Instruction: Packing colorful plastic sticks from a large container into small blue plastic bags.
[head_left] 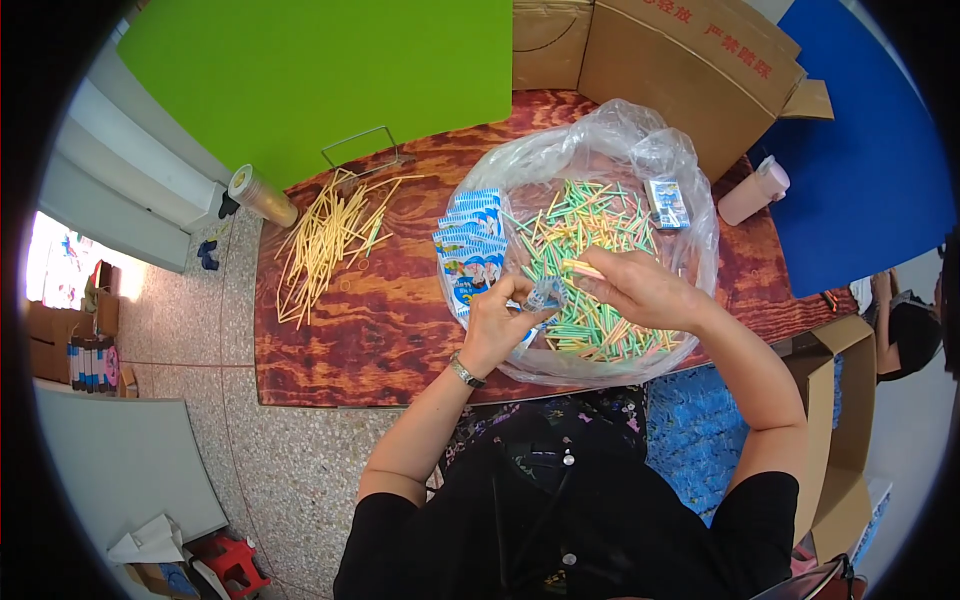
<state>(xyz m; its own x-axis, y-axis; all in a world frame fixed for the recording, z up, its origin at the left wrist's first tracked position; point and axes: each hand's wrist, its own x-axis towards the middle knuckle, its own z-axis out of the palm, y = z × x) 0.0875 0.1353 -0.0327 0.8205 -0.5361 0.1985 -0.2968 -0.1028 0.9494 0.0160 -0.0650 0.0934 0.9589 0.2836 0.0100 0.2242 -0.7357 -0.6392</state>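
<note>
My left hand [492, 328], a watch on its wrist, is closed around a small clear-and-blue packet [546, 294] whose mouth faces up. Just to its right, my right hand [645, 288] pinches a few short pastel sticks [584, 268] close to the packet. Under both hands lies a heap of short green, yellow and pink sticks [590, 215], spread in a large clear plastic bag [640, 125] with its sides rolled down. Blue-and-white printed packets [470, 250] lie overlapped in a stack at the left inside the bag. A small blue-and-white box [668, 203] rests at its far right.
Long pale yellow sticks [335, 240] lie loose on the red wood-grained table [400, 340] at left. Beside them stand a clear cylindrical container [262, 195] and a wire stand [360, 150]. A pink bottle [754, 190] and cardboard boxes [690, 80] border the right; another person [900, 330] is beyond.
</note>
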